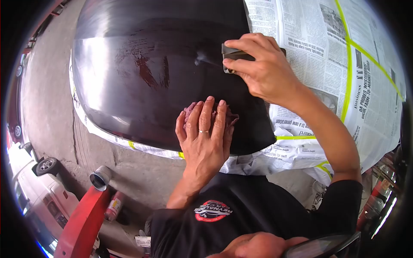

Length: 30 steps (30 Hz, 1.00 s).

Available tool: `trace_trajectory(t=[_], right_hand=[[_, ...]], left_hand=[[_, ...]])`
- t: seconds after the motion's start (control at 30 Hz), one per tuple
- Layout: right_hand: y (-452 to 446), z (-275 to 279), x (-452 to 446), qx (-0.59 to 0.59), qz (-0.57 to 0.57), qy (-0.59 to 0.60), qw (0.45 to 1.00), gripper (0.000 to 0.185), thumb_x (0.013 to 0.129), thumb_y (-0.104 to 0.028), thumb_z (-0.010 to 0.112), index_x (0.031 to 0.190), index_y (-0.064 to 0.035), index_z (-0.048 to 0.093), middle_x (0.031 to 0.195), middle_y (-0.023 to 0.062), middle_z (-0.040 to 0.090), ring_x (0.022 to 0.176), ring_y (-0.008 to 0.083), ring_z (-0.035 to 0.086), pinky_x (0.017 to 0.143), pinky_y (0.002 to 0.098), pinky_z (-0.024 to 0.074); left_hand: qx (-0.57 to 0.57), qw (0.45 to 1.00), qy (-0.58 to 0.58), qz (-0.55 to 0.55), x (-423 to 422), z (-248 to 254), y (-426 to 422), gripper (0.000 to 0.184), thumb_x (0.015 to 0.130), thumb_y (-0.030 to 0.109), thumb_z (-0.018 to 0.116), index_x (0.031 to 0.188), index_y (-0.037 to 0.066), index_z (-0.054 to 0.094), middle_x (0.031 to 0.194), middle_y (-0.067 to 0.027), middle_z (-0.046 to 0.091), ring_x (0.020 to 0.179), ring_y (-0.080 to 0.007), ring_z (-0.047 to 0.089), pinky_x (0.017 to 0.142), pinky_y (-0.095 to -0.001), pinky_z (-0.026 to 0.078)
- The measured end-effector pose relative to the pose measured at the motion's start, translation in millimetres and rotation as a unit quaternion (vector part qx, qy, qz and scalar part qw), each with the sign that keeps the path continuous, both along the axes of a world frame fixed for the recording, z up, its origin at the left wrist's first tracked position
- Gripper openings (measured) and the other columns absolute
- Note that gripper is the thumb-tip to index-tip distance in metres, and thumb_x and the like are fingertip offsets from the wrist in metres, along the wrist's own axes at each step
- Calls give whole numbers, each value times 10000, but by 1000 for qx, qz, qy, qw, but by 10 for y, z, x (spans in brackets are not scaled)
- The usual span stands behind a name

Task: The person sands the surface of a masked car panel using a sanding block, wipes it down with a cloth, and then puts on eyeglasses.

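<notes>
A large dark glossy panel [142, 99] with reddish-brown wet smears lies below my hands. My left hand [204, 133], a ring on one finger, presses a crumpled purplish cloth [190, 112] flat on the panel near its lower edge. Farther up and to the right, my right hand [262, 64] grips a small dark block-like object [231, 51] by its end, over the panel beside the newspaper edge. Most of that object is hidden behind the fingers. A faint whitish patch shows on the panel just left of it.
Newspaper [301, 38] held by yellow-green tape [349, 69] borders the panel on the right and below. At the lower left are a red metal beam [81, 223], a metal can [101, 178], a bottle [113, 207] and a white vehicle [47, 193] on the concrete floor [51, 86].
</notes>
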State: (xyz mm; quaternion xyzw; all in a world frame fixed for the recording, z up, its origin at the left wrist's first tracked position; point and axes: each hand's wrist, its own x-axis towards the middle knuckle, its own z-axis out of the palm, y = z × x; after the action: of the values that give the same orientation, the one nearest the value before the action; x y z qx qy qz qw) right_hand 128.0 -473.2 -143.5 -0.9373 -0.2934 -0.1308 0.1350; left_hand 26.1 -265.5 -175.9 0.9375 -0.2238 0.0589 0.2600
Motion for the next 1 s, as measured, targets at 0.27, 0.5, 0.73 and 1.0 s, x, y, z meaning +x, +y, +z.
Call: trace_trajectory(t=[0.27,0.5,0.73,1.0], right_hand=[[8,4,-42,7,-6,1,1000,200,781,-78,731,968,-125,783,1237,29,662,1170,256,579,994,413,449],[104,-44,66,17,6,4,1000,236,774,-77,782,1004,-125,792,1284,37,654,1164,273,578,984,415,450],[305,-187,267,23,15,-42,999,225,774,-66,686,953,-153,791,1207,6,675,1123,237,584,967,414,472],[-177,774,31,181,-67,-53,980,243,874,-68,771,1117,-70,774,1230,119,683,1134,274,635,977,361,517]], left_hand=[[-10,1000,3,0,11,22,13,537,880,231,740,1388,112,613,1462,-102,540,1345,-301,484,1147,-507,299],[-13,1000,-8,7,7,13,-7,548,865,251,767,1373,106,624,1436,-96,563,1326,-298,503,1140,-499,307],[12,1000,-27,2,58,4,-1,554,870,298,751,1374,109,620,1412,-107,577,1320,-288,515,1138,-519,330],[69,965,-232,97,2607,-870,606,464,1038,314,522,1417,47,530,1352,-294,564,1301,-522,484,1061,-640,379]])
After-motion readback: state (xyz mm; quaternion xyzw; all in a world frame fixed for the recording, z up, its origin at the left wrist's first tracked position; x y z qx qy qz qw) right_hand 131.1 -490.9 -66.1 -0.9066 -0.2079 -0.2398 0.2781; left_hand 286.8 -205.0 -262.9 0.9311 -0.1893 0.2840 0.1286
